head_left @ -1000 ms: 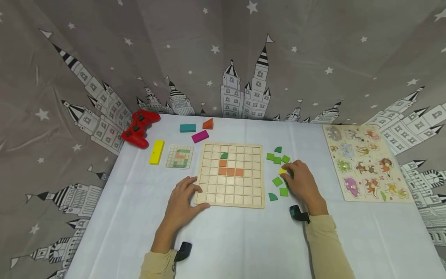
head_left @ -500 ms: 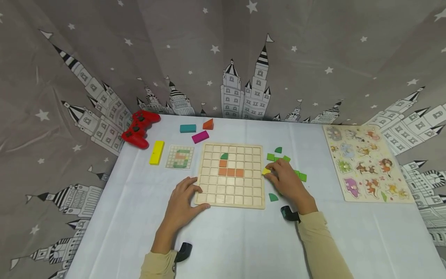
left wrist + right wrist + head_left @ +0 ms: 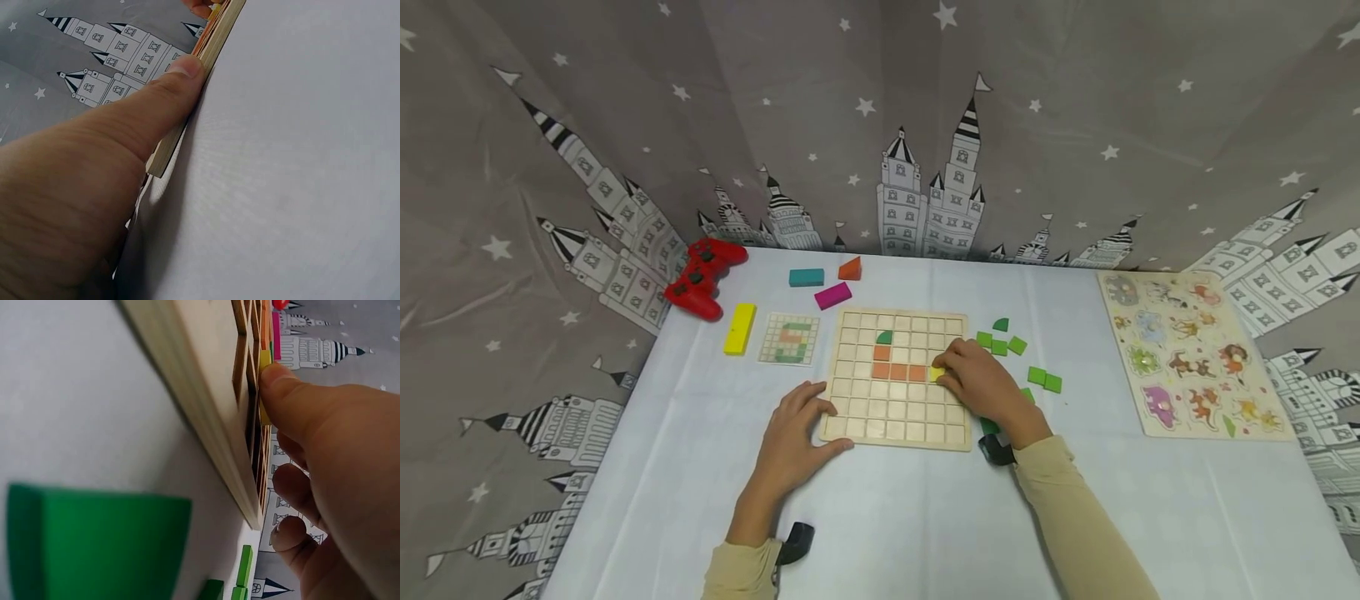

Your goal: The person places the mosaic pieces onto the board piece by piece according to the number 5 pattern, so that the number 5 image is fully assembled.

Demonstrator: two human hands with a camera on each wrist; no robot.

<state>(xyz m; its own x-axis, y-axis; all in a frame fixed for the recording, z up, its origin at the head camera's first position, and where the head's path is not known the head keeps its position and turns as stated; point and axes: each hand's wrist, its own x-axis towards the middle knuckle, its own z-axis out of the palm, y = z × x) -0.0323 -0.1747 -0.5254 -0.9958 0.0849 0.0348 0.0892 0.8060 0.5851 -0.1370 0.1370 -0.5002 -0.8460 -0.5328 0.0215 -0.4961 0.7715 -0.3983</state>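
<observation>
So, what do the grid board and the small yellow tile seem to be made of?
The grid board looks like pale unfinished wood: matt, its side showing light layers in the right wrist view. The yellow tile, pinched by the right hand, seems painted wood, though plastic is possible.

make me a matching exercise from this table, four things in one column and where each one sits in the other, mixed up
Things:
1. red plastic game controller
2. small yellow square tile
3. wooden animal peg puzzle
4. small paper grid pattern card

Places:
A. at the right side of the table
B. between the yellow rectangular block and the wooden grid board
C. at the far left corner of the table
D. pinched in the fingers of the right hand over the wooden grid board, beside the row of orange tiles

Pairs: 1-C, 2-D, 3-A, 4-B
</observation>
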